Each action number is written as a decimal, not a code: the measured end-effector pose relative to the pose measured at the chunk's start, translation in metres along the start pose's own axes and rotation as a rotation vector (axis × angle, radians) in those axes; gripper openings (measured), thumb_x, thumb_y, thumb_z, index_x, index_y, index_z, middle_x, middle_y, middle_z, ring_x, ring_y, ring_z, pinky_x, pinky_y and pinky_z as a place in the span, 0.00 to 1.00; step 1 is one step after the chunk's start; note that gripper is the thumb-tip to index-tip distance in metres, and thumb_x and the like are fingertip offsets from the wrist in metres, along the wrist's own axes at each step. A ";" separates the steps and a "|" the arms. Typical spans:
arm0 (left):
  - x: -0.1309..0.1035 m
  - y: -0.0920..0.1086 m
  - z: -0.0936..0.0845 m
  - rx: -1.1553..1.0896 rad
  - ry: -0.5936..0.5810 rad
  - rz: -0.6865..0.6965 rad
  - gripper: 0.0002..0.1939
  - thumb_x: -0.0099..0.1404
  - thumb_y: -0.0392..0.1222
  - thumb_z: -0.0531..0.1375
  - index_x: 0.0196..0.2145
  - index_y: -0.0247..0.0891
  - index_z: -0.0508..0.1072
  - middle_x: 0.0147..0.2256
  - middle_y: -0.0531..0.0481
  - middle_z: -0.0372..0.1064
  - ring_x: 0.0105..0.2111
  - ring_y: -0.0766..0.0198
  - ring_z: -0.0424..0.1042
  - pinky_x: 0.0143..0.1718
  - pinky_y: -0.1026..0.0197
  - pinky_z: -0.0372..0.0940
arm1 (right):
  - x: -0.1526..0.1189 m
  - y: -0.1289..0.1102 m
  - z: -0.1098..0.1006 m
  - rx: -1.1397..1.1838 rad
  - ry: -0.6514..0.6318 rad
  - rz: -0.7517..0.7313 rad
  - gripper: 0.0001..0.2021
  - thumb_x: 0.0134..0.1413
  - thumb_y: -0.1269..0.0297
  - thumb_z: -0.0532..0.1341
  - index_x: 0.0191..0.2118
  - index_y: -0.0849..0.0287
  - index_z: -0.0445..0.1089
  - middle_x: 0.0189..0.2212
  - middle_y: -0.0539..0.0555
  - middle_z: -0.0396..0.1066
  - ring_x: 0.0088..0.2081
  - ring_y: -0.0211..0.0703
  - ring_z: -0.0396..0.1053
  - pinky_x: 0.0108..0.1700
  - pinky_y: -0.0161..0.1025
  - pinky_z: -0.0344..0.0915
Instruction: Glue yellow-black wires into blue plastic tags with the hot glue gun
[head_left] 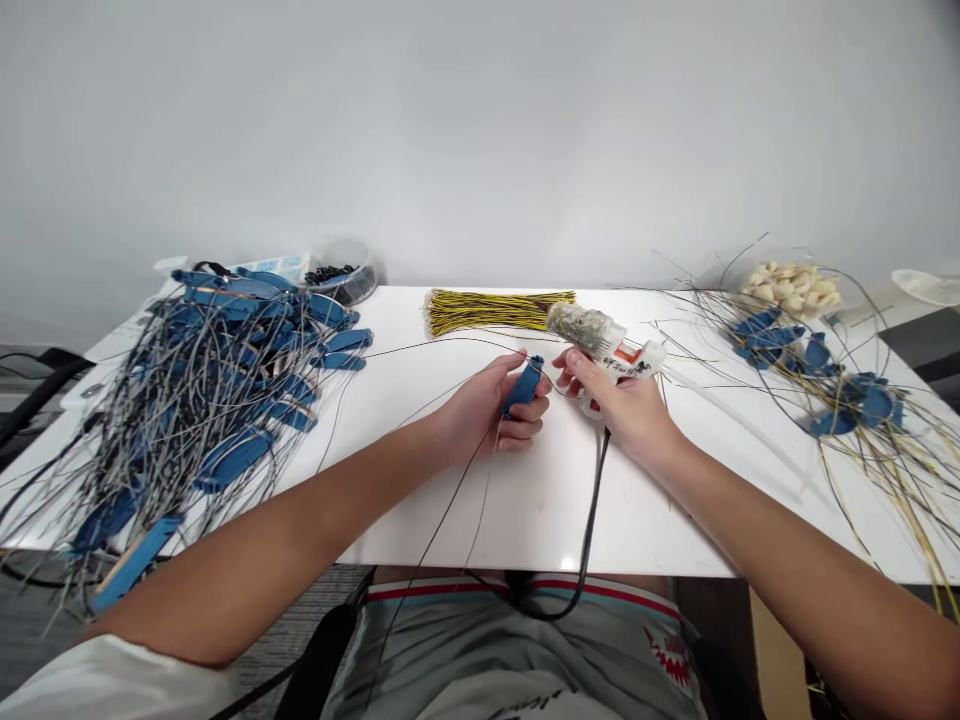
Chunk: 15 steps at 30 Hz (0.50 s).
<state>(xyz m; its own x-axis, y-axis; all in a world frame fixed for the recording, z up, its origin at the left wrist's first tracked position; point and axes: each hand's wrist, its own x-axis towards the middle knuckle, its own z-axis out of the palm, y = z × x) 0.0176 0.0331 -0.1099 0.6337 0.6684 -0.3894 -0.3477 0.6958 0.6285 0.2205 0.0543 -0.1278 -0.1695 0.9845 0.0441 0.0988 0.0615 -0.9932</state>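
Note:
Near the middle of the white table, my left hand (pixel 504 408) is closed around a small blue piece (pixel 524 387), held upright with thin dark wires trailing from it. Just to its right, my right hand (pixel 611 395) grips a white glue gun (pixel 628 360) with a crusted front end that points up and left. A black cord hangs from the gun's handle, and a clear stick extends from its rear to the right. A thin wire passes between the two hands; whether the right fingers pinch it cannot be made out.
A bundle of yellow-and-black wires (pixel 495 311) lies behind the hands. Blue pieces with tangled wires (pixel 232 370) cover the left side. More wired blue pieces (pixel 870 400), cream-coloured parts (pixel 793 288) and a tub of black parts (pixel 341 275) stand around.

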 end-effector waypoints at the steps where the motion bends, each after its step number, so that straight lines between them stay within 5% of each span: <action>1: 0.000 -0.001 0.001 -0.001 -0.005 -0.009 0.24 0.77 0.59 0.47 0.34 0.37 0.65 0.25 0.57 0.40 0.19 0.71 0.42 0.16 0.69 0.48 | 0.000 -0.001 0.000 0.005 0.005 -0.010 0.22 0.61 0.42 0.67 0.42 0.60 0.77 0.30 0.55 0.75 0.31 0.41 0.71 0.28 0.35 0.62; 4: -0.001 -0.002 0.002 -0.008 -0.010 -0.020 0.23 0.76 0.59 0.48 0.34 0.38 0.64 0.26 0.57 0.41 0.19 0.71 0.42 0.16 0.69 0.48 | 0.005 -0.007 -0.009 0.031 0.034 0.034 0.22 0.63 0.41 0.65 0.40 0.59 0.76 0.28 0.54 0.73 0.25 0.38 0.67 0.25 0.36 0.59; 10: -0.002 -0.003 0.003 -0.009 -0.023 -0.033 0.22 0.76 0.59 0.49 0.34 0.38 0.63 0.26 0.57 0.42 0.19 0.71 0.42 0.16 0.69 0.49 | 0.026 -0.018 -0.039 0.225 -0.067 0.500 0.19 0.61 0.47 0.66 0.45 0.59 0.76 0.34 0.56 0.77 0.19 0.35 0.63 0.20 0.35 0.61; 15: -0.002 -0.003 0.002 -0.007 -0.013 -0.016 0.22 0.76 0.59 0.49 0.34 0.38 0.63 0.26 0.57 0.42 0.19 0.71 0.42 0.16 0.69 0.48 | 0.036 -0.015 -0.050 0.235 -0.209 0.534 0.19 0.62 0.53 0.63 0.50 0.64 0.76 0.45 0.68 0.79 0.25 0.43 0.72 0.19 0.36 0.66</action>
<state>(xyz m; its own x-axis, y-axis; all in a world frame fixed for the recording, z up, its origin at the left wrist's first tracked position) 0.0188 0.0294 -0.1093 0.6484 0.6534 -0.3907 -0.3418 0.7084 0.6175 0.2622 0.0969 -0.1060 -0.3475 0.8149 -0.4638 0.0087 -0.4918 -0.8706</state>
